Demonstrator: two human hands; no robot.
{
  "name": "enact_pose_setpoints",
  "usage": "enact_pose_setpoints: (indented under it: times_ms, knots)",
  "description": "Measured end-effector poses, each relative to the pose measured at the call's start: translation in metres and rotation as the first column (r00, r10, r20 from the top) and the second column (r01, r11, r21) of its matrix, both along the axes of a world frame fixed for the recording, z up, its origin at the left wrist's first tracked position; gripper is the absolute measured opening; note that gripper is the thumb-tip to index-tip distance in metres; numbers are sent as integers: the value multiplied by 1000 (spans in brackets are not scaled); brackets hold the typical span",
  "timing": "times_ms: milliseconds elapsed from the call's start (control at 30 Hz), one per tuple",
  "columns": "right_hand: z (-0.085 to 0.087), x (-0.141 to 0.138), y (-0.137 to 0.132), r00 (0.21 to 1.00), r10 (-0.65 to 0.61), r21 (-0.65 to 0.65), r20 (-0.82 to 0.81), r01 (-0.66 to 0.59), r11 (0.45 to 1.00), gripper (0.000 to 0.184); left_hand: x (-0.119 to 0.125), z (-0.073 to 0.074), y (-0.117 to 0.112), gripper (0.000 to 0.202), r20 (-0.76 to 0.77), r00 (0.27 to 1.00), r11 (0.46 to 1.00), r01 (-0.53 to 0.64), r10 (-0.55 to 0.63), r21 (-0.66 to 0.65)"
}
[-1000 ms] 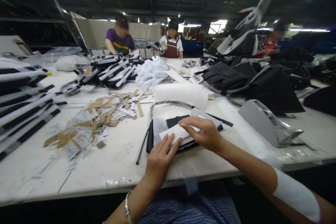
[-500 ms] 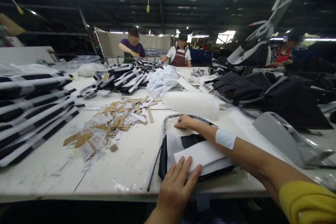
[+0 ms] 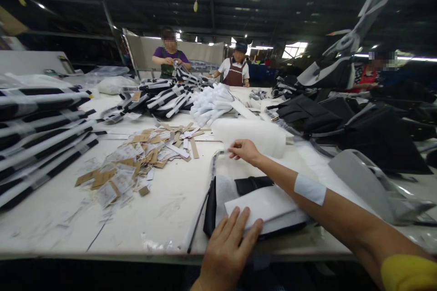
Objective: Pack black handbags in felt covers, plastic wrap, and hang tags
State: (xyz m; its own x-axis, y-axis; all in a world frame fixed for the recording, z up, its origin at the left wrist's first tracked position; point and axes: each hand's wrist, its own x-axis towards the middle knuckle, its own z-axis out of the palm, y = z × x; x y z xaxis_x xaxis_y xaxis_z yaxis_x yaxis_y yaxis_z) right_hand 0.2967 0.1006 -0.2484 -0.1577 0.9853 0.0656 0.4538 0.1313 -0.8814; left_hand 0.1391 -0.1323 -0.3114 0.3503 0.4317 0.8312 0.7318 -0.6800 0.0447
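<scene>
At nine o'clock from the black bag [image 3: 251,183], which lies just in front of the wearer, I see a tall stack of black goods banded in white wrap [image 3: 44,136]. Nearer along that bearing, I find cardboard and paper tags [image 3: 136,159] scattered over the white table [image 3: 164,218]. At half past ten there is a heap of wrapped black pieces [image 3: 167,97], and behind it a co-worker in a purple top [image 3: 170,59] has both hands at the pile. The bag's strap [image 3: 214,167], sleeved in clear film higher up, curves up its left side. White foam-like pieces [image 3: 211,102] are bunched at eleven. At seven I have the left hand [image 3: 228,245], fingers spread and released, resting on the folded white sheet [image 3: 268,204] laid over the bag. A co-worker in a maroon apron [image 3: 235,72] stands near twelve. Just short of twelve, the right hand [image 3: 244,151] has its fingers curled by the strap's top; I cannot tell whether they grip it. Beyond it lies a white roll [image 3: 254,136]. Black panels [image 3: 341,122] are heaped at two, a person in red [image 3: 367,76] behind them, and a curved grey piece [image 3: 362,186] sits at three.
</scene>
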Motion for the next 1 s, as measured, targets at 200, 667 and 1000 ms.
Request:
enact_pose_setpoints:
  times_ms: [200, 667, 1000]
  knots:
    - [1, 3, -3, 999, -14, 171, -45, 22, 985, 25, -8, 20, -2, 39, -123, 992, 1000, 6, -7, -9]
    - [3, 45, -39, 733, 599, -202, 324, -564, 800, 36, -3, 14, -1, 41, -15, 1000, 1000, 2, -2, -4]
    - [1, 23, -25, 751, 464, -199, 469, -423, 884, 29, -5, 14, -1, 40, -51, 999, 1000, 2, -2, -13]
